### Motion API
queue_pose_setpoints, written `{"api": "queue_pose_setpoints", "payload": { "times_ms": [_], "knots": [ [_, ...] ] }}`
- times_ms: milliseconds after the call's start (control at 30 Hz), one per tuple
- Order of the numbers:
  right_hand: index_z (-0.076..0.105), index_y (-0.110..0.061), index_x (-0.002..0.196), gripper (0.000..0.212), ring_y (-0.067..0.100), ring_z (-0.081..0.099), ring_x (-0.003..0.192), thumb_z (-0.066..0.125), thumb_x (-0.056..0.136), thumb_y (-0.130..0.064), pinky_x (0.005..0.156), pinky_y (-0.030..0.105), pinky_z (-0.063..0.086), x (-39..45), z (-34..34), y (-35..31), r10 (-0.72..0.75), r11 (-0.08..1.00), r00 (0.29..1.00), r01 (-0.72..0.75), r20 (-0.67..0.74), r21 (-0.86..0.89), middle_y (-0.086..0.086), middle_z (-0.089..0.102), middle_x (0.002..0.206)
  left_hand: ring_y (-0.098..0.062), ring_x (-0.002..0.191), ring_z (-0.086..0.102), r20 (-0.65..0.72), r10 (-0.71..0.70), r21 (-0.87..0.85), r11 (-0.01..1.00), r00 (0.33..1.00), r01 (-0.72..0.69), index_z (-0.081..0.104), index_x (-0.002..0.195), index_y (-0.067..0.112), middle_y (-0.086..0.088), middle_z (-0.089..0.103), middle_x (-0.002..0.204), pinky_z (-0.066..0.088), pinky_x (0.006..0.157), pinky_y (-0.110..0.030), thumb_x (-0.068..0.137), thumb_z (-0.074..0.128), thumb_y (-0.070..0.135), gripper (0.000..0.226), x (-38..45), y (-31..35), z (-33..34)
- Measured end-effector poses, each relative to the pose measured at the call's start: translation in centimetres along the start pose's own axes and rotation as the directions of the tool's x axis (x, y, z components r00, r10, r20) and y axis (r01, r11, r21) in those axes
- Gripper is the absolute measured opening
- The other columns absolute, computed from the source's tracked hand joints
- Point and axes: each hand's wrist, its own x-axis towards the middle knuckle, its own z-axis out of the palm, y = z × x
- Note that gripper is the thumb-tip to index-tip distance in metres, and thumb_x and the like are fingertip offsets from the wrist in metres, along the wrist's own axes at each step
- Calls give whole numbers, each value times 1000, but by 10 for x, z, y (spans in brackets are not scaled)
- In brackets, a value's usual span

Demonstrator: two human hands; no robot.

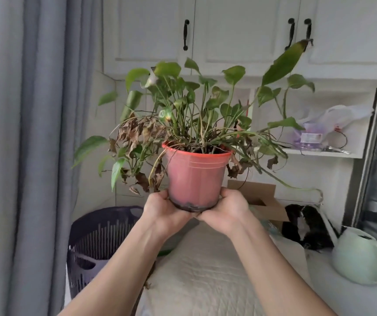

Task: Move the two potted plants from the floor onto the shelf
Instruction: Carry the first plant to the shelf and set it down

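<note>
A potted plant in a red plastic pot (195, 176) is held up in the air at the middle of the view. Its green leaves spread wide, and dry brown leaves hang over the rim. My left hand (163, 207) cups the pot's bottom left, and my right hand (227, 210) cups its bottom right. The pot stands upright in front of a white shelf (319, 152) on the right wall. No second potted plant is in view.
The shelf holds a plastic bag (333, 124) with purple items. Below lie a quilted cream surface (205, 270), a cardboard box (260, 197), a black bag (306, 226) and a pale green watering can (363, 258). A dark laundry basket (96, 245) and grey curtain (23, 156) stand left. White cabinets (228, 30) hang above.
</note>
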Motion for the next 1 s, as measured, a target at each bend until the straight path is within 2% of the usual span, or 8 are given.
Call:
{"api": "queue_pose_setpoints", "payload": {
  "times_ms": [67, 167, 333, 633, 700, 767, 867, 1000],
  "knots": [
    [67, -5, 110, 43, 44, 64, 98, 27, 102, -17, 64, 50, 57, 7, 0, 0, -2, 1000, 1000, 2, 5, -8, 26, 76, 94, -54, 111, 51, 9, -2, -7, 1000, 1000, 2, 53, 128, -2, -38, 56, 121, 42, 85, -69, 105, 20, 33, 54, 7, 4, -4],
    [67, -4, 111, 41, 44, 64, 100, 29, 101, -14, 69, 52, 56, 19, -2, -2, 5, 1000, 1000, -5, 7, -7, 25, 75, 104, -55, 113, 51, 8, 6, 23, 1000, 1000, -6, 54, 124, -5, -39, 56, 121, 41, 87, -69, 105, 23, 41, 59, 16, 8, -7],
    [68, -7, 113, 42, 43, 64, 100, 28, 102, -16, 69, 51, 54, 49, -5, -17, 36, 998, 999, -35, 18, -56, 25, 77, 90, -50, 130, 44, -13, 91, 50, 995, 996, -90, 46, 141, -2, -34, 45, 145, 37, 99, -67, 104, 29, 44, 61, 37, 14, -2],
    [64, -6, 121, 41, 43, 66, 100, 32, 99, -17, 65, 49, 60, 111, -6, -68, 63, 988, 994, -49, 91, -150, 22, 76, 103, -49, 136, 40, -34, 150, 83, 986, 988, -146, 44, 145, 0, -32, 45, 147, 28, 113, -64, 103, 34, 40, 59, 93, 21, 27],
    [65, -8, 118, 41, 41, 68, 99, 31, 100, -21, 70, 48, 60, 124, -12, -79, 65, 978, 992, -42, 107, -203, 22, 77, 101, -49, 134, 42, -29, 167, 85, 983, 986, -164, 44, 145, 0, -32, 45, 147, 32, 109, -64, 102, 35, 39, 59, 107, 20, 30],
    [64, -10, 122, 43, 42, 65, 108, 31, 102, -28, 80, 50, 58, 135, -18, -90, 62, 966, 991, -31, 115, -255, 21, 73, 114, -49, 129, 45, -32, 180, 90, 980, 983, -176, 43, 146, 0, -32, 45, 146, 37, 99, -66, 102, 35, 38, 58, 117, 20, 34],
    [56, -7, 130, 47, 42, 58, 119, 34, 101, -36, 98, 55, 48, 152, -25, -108, 101, 930, 987, -48, 127, -363, 23, 62, 131, -51, 129, 44, -41, 196, 84, 978, 980, -192, 42, 146, -1, -34, 45, 144, 36, 101, -67, 102, 35, 38, 60, 136, 19, 36],
    [55, -8, 120, 40, 37, 52, 124, 44, 99, -41, 107, 49, 38, 172, -23, -125, -25, 774, 997, 61, 67, -631, 20, 59, 130, -54, 108, 55, -39, 233, 85, 970, 972, -229, 51, 135, -2, -39, 60, 118, 47, 78, -69, 102, 34, 39, 55, 160, 21, 35]
  ]
}}
